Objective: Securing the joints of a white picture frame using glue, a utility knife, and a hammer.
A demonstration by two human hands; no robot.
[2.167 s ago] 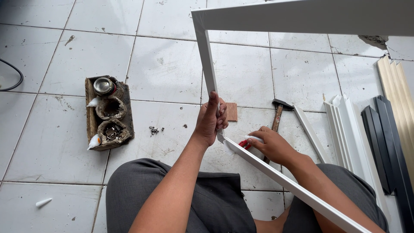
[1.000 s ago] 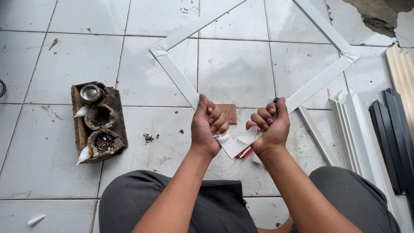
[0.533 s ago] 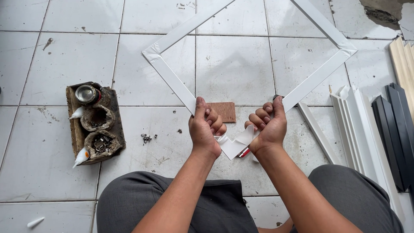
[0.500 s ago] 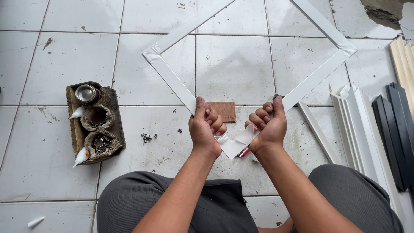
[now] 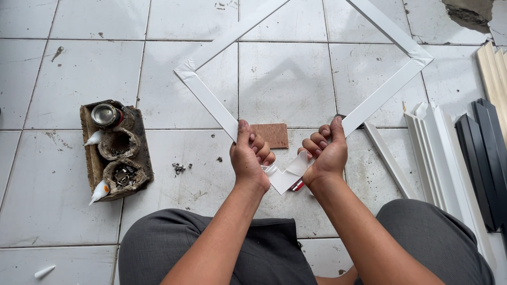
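I take this for an informal frame-making workshop set up on a floor of worn white tiles (image 5: 63,74). Stacked white and black moulding strips (image 5: 459,158) lie at the right, a grimy wooden block (image 5: 140,153) holds a tin, glue tubes and small metal fasteners, and a white frame (image 5: 211,103) is being assembled.

White tiled floor (image 5: 63,68), dusty; chipped patch (image 5: 467,10) far corner.

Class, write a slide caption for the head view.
Both hands, left hand and right hand, grip a white frame at its near corner.
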